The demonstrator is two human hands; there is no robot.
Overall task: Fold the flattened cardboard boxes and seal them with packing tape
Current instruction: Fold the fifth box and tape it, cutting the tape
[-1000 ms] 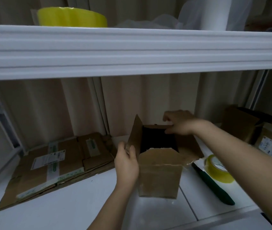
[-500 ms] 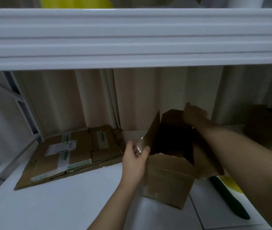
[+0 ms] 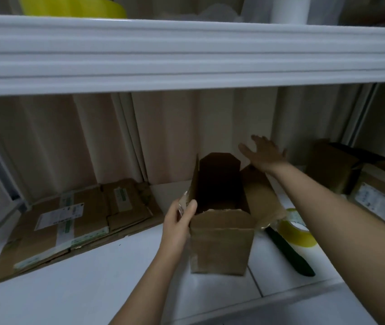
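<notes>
A small brown cardboard box (image 3: 220, 245) stands upright on the white shelf, its top flaps open and its inside dark. My left hand (image 3: 179, 221) grips the box's left flap near the top corner. My right hand (image 3: 263, 153) hovers above and behind the far right flap, fingers spread, touching nothing. A roll of yellow packing tape (image 3: 295, 232) lies right of the box, partly hidden behind my right forearm. A stack of flattened cardboard boxes (image 3: 69, 216) with white labels lies at the left.
A dark green-handled tool (image 3: 288, 250) lies beside the tape. Other cardboard boxes (image 3: 365, 184) stand at the far right. A white upper shelf (image 3: 186, 52) hangs low overhead, with another yellow roll (image 3: 74, 7) on it. A curtain backs the shelf.
My right hand has let go of the far flap and lifted up and right with fingers spread. The back flap now stands upright. My left hand keeps its grip on the left flap.
</notes>
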